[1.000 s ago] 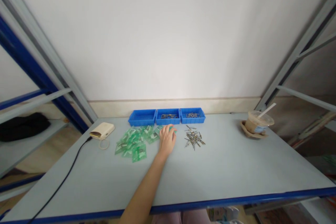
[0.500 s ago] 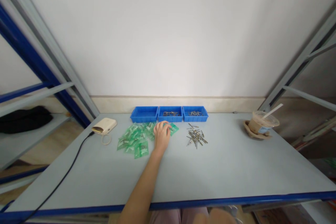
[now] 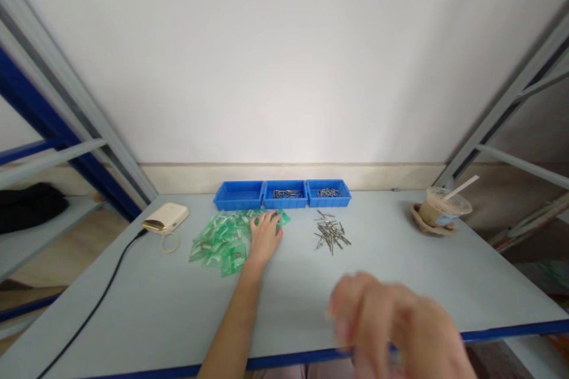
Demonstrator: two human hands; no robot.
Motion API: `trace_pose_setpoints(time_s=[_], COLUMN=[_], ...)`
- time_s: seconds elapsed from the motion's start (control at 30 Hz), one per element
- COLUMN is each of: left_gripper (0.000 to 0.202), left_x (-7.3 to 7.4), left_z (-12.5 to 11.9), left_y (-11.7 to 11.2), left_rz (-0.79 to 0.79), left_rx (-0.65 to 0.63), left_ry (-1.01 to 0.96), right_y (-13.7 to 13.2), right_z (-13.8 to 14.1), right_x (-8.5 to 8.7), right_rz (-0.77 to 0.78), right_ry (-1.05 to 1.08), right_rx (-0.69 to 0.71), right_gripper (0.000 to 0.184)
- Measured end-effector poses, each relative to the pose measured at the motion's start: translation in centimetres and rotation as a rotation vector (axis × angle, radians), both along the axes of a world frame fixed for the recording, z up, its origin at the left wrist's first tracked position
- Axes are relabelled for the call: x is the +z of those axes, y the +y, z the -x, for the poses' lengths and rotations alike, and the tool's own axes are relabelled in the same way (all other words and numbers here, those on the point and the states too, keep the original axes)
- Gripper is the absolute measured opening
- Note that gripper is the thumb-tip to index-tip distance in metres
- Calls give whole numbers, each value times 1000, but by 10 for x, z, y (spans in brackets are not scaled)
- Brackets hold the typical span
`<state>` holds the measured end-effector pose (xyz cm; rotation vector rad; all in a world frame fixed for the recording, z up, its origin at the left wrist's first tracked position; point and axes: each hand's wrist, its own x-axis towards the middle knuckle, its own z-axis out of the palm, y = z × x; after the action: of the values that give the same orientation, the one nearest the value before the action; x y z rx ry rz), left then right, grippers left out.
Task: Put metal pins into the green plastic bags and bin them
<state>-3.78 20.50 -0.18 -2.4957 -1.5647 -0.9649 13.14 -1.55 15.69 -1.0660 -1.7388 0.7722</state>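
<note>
My left hand (image 3: 265, 234) lies palm down at the right end of a heap of small green plastic bags (image 3: 221, 237). Its fingers are apart and bent, resting on a green bag (image 3: 283, 218) that sticks out past the fingertips. Small metal parts show through several of the bags. My right hand (image 3: 393, 323) is raised over the front of the table, close to the camera and smeared by motion. Its fingers look bent; whether anything is between them is hidden. Beyond it lies a loose pile of thin metal pins (image 3: 330, 232).
Three blue trays stand along the wall: a left tray (image 3: 240, 195), then a middle tray (image 3: 285, 204) and a right tray (image 3: 329, 202) with metal parts inside. A white device (image 3: 170, 215) with a black cable is at left. A drink cup (image 3: 440, 207) sits in a cardboard holder at right.
My right hand has risen from below the table's front edge into view above it. My left hand stays at the bags, its fingers more spread. The view has shifted slightly.
</note>
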Motion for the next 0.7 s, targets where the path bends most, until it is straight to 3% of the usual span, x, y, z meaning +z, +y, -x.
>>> trace_pose_setpoints(time_s=[0.1,0.13,0.2,0.27,0.37,0.43,0.5,0.6,0.7], left_gripper=[45,49,52,40,28,25,25,23,27], left_x=[8,10,14,15,14,12,9,5,3], left_z=[-4,-8,-17,-26,-35,-38,-38,-38,-36], left_y=[-4,-6,-9,-11,-10,-8,-7,-8,-9], left_rz=[-43,-70,-134,-185,-194,-164,-135,-163,-291], left_rx=[-4,0,9,6,-54,-110,-155,-182,-159], left_ry=[-11,-33,-98,-157,-180,-166,-149,-151,-172], right_y=[89,115,155,181,197,199,197,192,186], right_z=[-28,-40,-63,-81,-93,-92,-86,-70,-46], right_x=[-33,-47,-79,-110,-140,-144,-137,-114,-93], right_rz=[-68,-124,-95,-55,-41,-17,1,-79,-207], right_ry=[-49,-160,-447,-665,-758,-759,-774,-801,-768], right_rx=[-123,-292,-595,-723,-745,-740,-739,-711,-565], right_gripper=[30,31,29,24,20,18,18,20,20])
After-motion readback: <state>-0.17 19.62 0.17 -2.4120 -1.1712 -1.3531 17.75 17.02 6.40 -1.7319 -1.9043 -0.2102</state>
